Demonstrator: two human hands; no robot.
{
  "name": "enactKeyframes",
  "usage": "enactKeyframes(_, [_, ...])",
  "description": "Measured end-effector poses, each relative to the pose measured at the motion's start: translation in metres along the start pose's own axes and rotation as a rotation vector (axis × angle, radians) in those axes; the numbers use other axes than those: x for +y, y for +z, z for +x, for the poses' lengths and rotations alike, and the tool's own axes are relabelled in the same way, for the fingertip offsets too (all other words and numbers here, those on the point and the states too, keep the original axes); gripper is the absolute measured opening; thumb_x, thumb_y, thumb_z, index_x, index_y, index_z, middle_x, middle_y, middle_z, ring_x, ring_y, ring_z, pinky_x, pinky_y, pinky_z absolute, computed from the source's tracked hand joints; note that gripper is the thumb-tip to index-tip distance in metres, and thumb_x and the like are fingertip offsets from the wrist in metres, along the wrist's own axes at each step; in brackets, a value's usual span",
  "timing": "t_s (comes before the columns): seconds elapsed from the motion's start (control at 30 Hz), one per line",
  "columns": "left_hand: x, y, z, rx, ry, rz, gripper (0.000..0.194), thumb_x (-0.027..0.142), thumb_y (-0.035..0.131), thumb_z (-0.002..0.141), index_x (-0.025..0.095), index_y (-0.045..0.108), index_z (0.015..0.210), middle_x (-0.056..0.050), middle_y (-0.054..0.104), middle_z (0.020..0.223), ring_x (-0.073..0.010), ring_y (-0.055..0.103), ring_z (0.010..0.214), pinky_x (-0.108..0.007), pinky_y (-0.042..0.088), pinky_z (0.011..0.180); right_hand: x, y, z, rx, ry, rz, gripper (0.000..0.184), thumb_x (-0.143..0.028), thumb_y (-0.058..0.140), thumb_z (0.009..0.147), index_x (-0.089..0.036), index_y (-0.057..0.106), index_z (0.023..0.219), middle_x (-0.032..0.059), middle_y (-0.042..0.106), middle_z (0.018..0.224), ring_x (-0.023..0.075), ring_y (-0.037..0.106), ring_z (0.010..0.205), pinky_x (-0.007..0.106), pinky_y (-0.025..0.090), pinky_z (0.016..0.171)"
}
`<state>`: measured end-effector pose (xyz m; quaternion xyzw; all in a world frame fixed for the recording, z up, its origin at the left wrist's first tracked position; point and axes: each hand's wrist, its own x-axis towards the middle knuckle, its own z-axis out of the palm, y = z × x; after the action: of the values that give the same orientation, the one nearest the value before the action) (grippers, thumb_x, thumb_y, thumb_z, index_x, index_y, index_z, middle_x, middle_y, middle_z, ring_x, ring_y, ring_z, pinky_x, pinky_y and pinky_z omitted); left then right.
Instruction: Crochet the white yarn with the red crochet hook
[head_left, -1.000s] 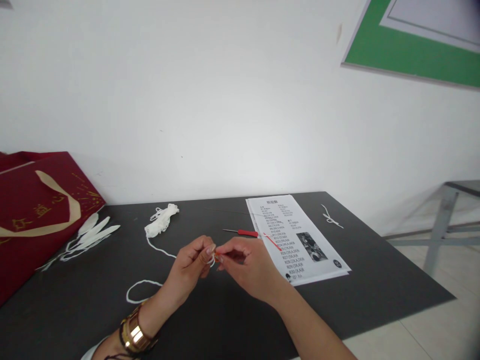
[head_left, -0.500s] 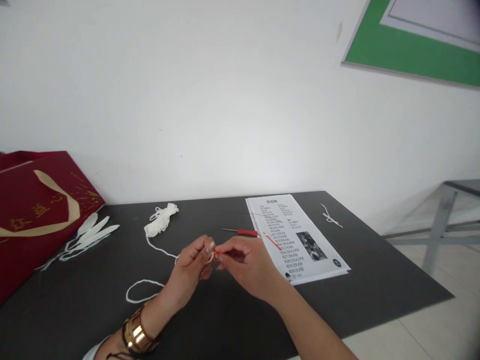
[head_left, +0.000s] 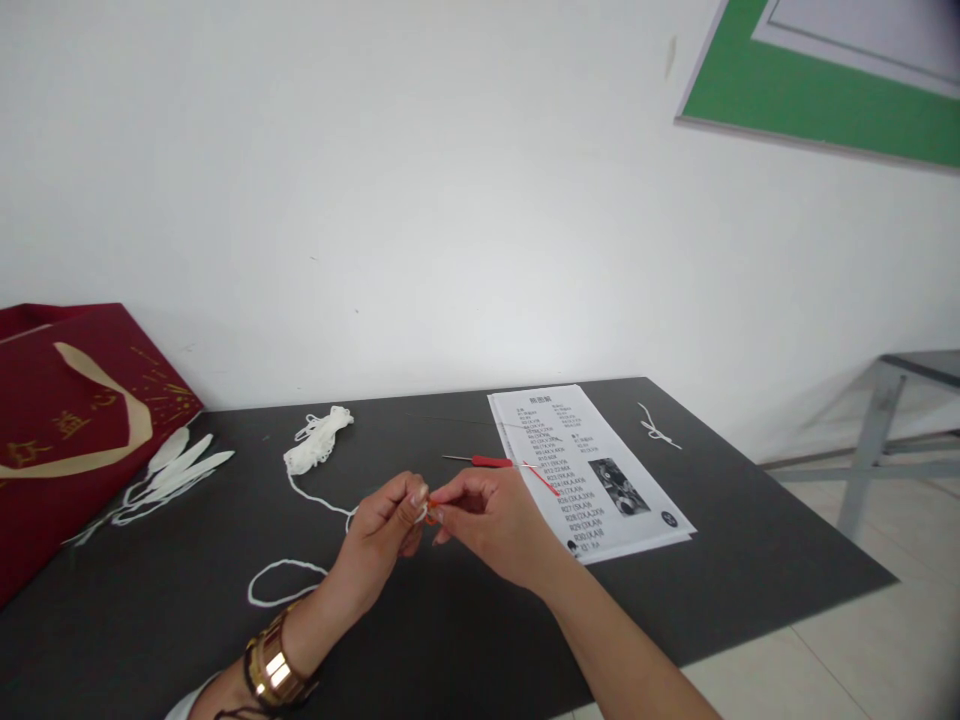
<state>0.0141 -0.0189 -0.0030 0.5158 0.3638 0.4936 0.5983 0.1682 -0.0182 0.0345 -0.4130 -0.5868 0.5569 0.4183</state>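
Note:
Both my hands meet low in the middle of the head view, fingertips nearly touching. My left hand (head_left: 381, 522) is closed, pinching white yarn (head_left: 422, 515) between thumb and forefinger. Pinched in the fingertips of my right hand (head_left: 484, 518) is a small orange piece (head_left: 431, 517) that looks like yarn, right against the white yarn. Fingers cover most of both. A white strand runs from my left hand back to a loose yarn bundle (head_left: 321, 438). Another white loop (head_left: 279, 583) lies beside my left wrist. Beyond my right hand rests a red-handled crochet hook (head_left: 491, 462).
Printed sheets (head_left: 651, 488) lie right of the hook, with a red strand (head_left: 541, 479) across their left side. White leaf-shaped pieces (head_left: 180, 465) lie by a dark red gift bag (head_left: 82, 400) at left. A short white knotted string (head_left: 657, 432) is farther right on the black table (head_left: 780, 560).
The view has shifted slightly, so everything on the table sits a little farther left. My hands stay together, with the right fingers only slightly moved around the orange piece.

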Motion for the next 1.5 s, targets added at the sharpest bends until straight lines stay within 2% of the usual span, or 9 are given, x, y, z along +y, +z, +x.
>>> enactKeyframes(0.37, [-0.003, -0.004, 0.004, 0.020, -0.011, 0.099, 0.030, 0.038, 0.057, 0.082, 0.017, 0.048, 0.063, 0.006, 0.040, 0.053, -0.0070, 0.030, 0.045, -0.022, 0.021, 0.043, 0.001, -0.002, 0.002, 0.006, 0.037, -0.012, 0.008, -0.022, 0.065, 0.071, -0.015, 0.067, 0.073, 0.0005, 0.067, 0.060, 0.0154, 0.066, 0.057, 0.023, 0.047, 0.052])
enactKeyframes(0.63, [0.002, 0.001, 0.003, -0.009, -0.107, -0.081, 0.029, 0.040, 0.055, 0.083, 0.018, 0.046, 0.067, 0.008, 0.032, 0.051, -0.0058, 0.021, 0.043, -0.019, 0.018, 0.040, -0.003, 0.001, 0.004, 0.048, 0.007, 0.064, 0.009, -0.023, 0.067, 0.069, -0.014, 0.067, 0.072, -0.0001, 0.066, 0.060, 0.0150, 0.066, 0.056, 0.026, 0.050, 0.057])
enactKeyframes(0.93, [0.010, 0.003, 0.001, -0.034, -0.184, -0.313, 0.025, 0.036, 0.054, 0.085, 0.016, 0.049, 0.072, 0.003, 0.049, 0.061, -0.0030, 0.020, 0.044, -0.017, 0.017, 0.041, -0.003, 0.008, 0.002, 0.076, -0.058, 0.226, 0.011, -0.024, 0.072, 0.066, -0.017, 0.066, 0.071, 0.0004, 0.068, 0.066, 0.0142, 0.065, 0.059, 0.026, 0.052, 0.060])
enactKeyframes(1.27, [0.012, 0.000, 0.001, -0.036, -0.231, -0.377, 0.022, 0.031, 0.057, 0.084, 0.016, 0.051, 0.069, 0.005, 0.046, 0.056, -0.0032, 0.022, 0.042, -0.017, 0.017, 0.040, -0.004, 0.005, 0.002, 0.076, -0.097, 0.078, 0.009, -0.023, 0.068, 0.071, -0.017, 0.070, 0.077, 0.0024, 0.069, 0.070, 0.0165, 0.066, 0.065, 0.028, 0.053, 0.064])
enactKeyframes(1.5, [0.015, 0.002, 0.001, -0.033, -0.239, -0.359, 0.022, 0.030, 0.056, 0.083, 0.015, 0.051, 0.067, 0.005, 0.044, 0.055, -0.0032, 0.021, 0.041, -0.018, 0.019, 0.039, -0.004, 0.004, 0.001, 0.059, -0.078, 0.066, 0.010, -0.024, 0.068, 0.071, -0.018, 0.071, 0.078, 0.0020, 0.070, 0.069, 0.0169, 0.067, 0.064, 0.028, 0.053, 0.063])
